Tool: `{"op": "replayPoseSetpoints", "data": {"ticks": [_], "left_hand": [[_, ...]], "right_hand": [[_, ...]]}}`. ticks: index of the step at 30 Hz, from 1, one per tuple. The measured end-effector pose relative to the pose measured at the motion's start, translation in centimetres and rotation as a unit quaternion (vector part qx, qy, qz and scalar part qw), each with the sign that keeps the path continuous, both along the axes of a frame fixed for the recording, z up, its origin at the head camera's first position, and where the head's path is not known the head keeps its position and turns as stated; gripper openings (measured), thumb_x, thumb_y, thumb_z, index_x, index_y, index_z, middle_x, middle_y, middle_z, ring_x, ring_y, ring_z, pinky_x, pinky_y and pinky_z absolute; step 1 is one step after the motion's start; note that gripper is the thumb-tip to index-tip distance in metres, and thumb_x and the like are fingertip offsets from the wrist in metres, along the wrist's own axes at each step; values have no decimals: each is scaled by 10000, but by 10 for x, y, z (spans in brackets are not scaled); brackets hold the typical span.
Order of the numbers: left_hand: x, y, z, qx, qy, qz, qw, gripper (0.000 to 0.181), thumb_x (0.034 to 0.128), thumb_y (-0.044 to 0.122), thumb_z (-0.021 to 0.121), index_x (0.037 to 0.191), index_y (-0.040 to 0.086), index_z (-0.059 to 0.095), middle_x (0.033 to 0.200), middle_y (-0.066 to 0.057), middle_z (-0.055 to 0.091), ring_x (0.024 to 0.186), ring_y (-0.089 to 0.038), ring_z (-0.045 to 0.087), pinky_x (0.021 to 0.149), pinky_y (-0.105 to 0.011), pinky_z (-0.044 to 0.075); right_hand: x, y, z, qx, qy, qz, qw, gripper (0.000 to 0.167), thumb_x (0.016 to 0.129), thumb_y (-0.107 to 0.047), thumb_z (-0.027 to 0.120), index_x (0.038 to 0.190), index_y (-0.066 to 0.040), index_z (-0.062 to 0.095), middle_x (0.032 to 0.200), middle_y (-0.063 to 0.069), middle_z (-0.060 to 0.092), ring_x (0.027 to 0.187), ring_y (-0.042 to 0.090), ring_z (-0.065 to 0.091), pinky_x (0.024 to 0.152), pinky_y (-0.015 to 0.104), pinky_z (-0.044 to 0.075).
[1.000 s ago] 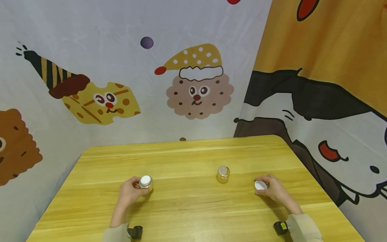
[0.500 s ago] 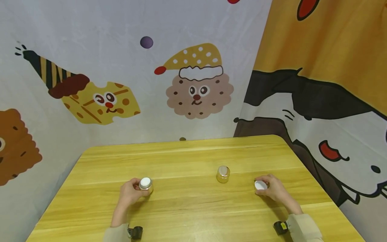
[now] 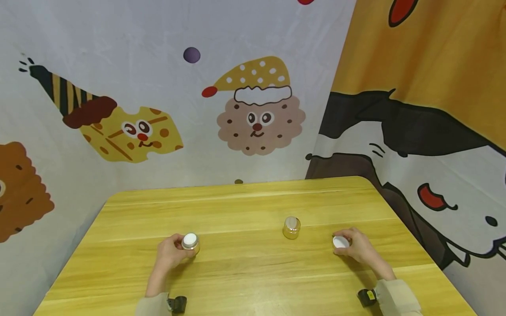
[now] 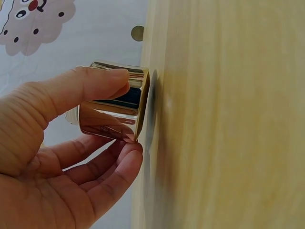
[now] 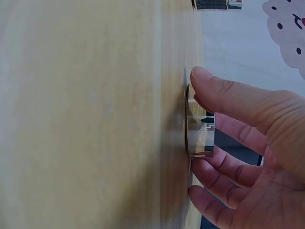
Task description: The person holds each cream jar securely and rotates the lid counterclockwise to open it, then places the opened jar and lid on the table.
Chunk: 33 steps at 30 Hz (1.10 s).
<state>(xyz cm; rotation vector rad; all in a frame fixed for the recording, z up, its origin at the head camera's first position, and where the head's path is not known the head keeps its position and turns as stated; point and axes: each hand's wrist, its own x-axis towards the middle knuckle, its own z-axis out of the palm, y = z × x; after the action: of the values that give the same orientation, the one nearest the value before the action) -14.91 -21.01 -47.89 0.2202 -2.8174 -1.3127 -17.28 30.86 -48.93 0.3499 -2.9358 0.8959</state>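
Observation:
In the head view my left hand grips a small gold cosmetic jar by its sides, white round top facing up. The left wrist view shows the thumb on one side of the shiny jar and curled fingers on the other. Its base is close to the tabletop; whether it touches is hard to tell. On the right, my right hand holds a gold jar lid, white inside upward, between thumb and fingers. The lid sits at the table surface in the right wrist view.
A second small gold jar-like container with a pale top stands on the wooden table, between the hands and nearer the right one. A cartoon-printed curtain hangs behind the table's far edge.
My left hand and the gold jar have come slightly down toward the tabletop. The right hand with the lid stays where it was.

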Motion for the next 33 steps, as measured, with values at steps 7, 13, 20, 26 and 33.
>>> {"op": "replayPoseSetpoints", "data": {"ticks": [7, 13, 20, 26, 33], "left_hand": [[0, 0, -1, -50, 33, 7, 10000, 442, 626, 60, 823, 985, -96, 619, 808, -104, 594, 764, -236, 520, 640, -303, 421], [0, 0, 0, -95, 34, 0, 9999, 431, 620, 50, 818, 968, -100, 614, 802, -110, 594, 755, -237, 522, 640, -311, 425], [1, 1, 1, -115, -72, -146, 9998, 420, 632, 19, 811, 954, -115, 577, 844, -155, 596, 789, -280, 543, 694, -410, 479], [1, 2, 2, -171, -96, -267, 9995, 466, 639, 19, 803, 995, -138, 548, 915, -215, 601, 849, -335, 564, 747, -471, 488], [-1, 4, 4, -286, -54, -489, 9984, 685, 652, 100, 830, 1173, -166, 473, 1087, -300, 570, 974, -426, 559, 833, -522, 467]], "right_hand": [[0, 0, 1, 2, 44, 14, 10000, 444, 628, -125, 855, 1024, -20, 685, 871, 70, 548, 739, 179, 464, 608, 267, 402], [1, 0, 1, 10, -24, 2, 10000, 447, 631, -133, 854, 1029, -20, 683, 876, 74, 552, 742, 183, 466, 609, 271, 402], [1, 0, 0, 25, -58, -5, 10000, 447, 635, -131, 853, 1033, -20, 682, 881, 80, 553, 748, 188, 471, 614, 277, 405], [1, -1, 0, -9, -81, -7, 10000, 452, 635, -136, 854, 1035, -18, 680, 880, 79, 553, 746, 190, 472, 612, 280, 405], [0, -1, -1, -22, -67, -22, 10000, 450, 640, -137, 851, 1039, -18, 680, 876, 74, 548, 739, 184, 465, 607, 277, 401]]}}
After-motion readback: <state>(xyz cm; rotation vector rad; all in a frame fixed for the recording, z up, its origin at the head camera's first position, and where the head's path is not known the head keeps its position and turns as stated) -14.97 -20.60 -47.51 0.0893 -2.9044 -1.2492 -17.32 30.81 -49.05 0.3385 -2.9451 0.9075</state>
